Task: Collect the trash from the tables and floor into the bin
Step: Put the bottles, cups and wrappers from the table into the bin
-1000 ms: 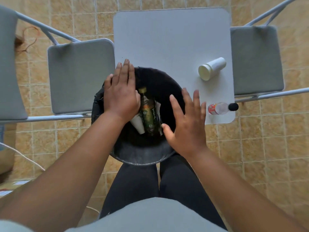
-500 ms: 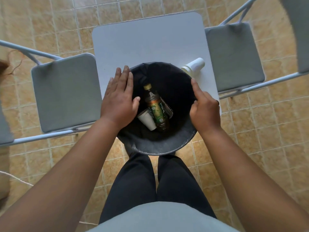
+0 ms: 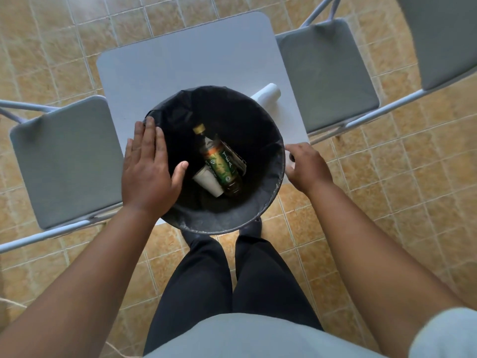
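Note:
The black-lined bin [image 3: 271,192] stands against the white table's [image 3: 180,60] near edge. Inside it lie a green tea bottle [image 3: 219,161], a white paper cup [image 3: 207,180] and a dark wrapper [image 3: 237,158]. My left hand [image 3: 148,171] rests flat on the bin's left rim, fingers straight. Just outside the right rim, at the table's corner, my right hand [image 3: 305,167] is curled over a small clear bottle [image 3: 291,161]; only its black cap and a bit of its body show. Another white cup [image 3: 268,94] lies on the table, partly hidden behind the bin's far rim.
A grey folding chair [image 3: 67,161] stands left of the table and another [image 3: 327,73] right of it. A third chair's seat [image 3: 438,34] shows at the top right. The floor is tan tile; my legs stand below the bin.
My right hand left the bin's right rim, moved outward to the table corner and closed over the small bottle. The left hand stayed on the left rim.

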Tool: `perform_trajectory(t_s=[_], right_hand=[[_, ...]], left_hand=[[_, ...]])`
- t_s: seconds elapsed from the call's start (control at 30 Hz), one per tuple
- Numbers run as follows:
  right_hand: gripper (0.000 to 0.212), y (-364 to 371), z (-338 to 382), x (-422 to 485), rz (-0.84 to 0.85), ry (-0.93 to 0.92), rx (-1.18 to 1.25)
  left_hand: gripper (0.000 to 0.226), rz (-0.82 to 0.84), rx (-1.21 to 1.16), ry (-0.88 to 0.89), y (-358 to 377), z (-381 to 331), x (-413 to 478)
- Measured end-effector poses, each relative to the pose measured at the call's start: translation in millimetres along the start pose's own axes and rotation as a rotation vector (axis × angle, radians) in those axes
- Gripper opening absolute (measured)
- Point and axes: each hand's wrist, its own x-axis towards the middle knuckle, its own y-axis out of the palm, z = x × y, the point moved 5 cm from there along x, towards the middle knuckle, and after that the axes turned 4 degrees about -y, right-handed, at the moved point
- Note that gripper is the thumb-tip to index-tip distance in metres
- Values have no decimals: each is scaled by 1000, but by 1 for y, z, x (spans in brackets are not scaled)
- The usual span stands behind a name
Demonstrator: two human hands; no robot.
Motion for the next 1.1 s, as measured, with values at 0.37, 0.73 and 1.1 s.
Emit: perform_trajectory(t_s=[0.37,0.73,1.1], right_hand=[[42,-153,51,-39,-896,-213,387],[51,-59,169,12,-148,-447,146],[25,-98,129,84,-642,-452,290]], left_hand=[[79,4,19,-29,-1,-1,0],[77,-9,33,-22,-1,0,2],[76,-13,35,-24,0,0,2]])
